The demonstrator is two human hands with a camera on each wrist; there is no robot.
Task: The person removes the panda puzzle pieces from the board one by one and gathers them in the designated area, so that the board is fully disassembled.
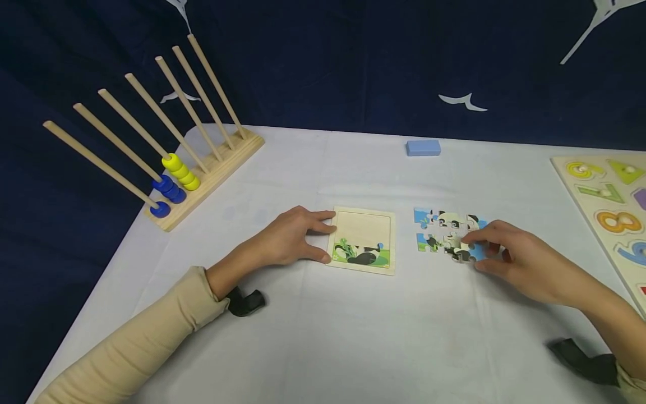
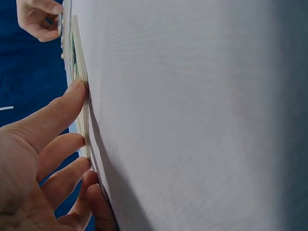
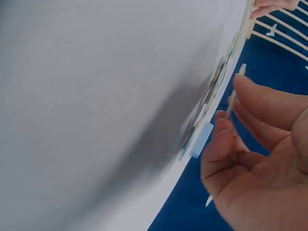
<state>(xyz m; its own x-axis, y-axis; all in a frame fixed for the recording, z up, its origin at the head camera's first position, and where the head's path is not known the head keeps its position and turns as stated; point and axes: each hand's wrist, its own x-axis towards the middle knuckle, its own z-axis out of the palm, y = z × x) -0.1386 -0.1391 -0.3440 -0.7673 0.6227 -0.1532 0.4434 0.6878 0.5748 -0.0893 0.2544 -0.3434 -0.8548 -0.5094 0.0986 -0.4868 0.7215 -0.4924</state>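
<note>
One panda-jigsaw piece (image 3: 233, 101) is pinched between the thumb and fingers of the right hand (image 1: 525, 261), right of the frame's centre in the head view. The right wrist view shows it raised off the white tablecloth (image 1: 353, 336). Further loose jigsaw pieces (image 1: 451, 221) lie beneath that hand. The left hand (image 1: 292, 238) is spread, thumb and fingertips touching the left edge of a square wooden puzzle tray (image 1: 363, 227) at the frame's centre. A panda-and-grass section (image 1: 363, 255) fills the tray's lower part. Upper left: a seven-rod counting stand (image 1: 212, 175) bearing blue and yellow beads. Upper centre-right: a blue rectangular block (image 1: 423, 148). Right edge: a wooden number-and-shape board (image 1: 590, 210).
</note>
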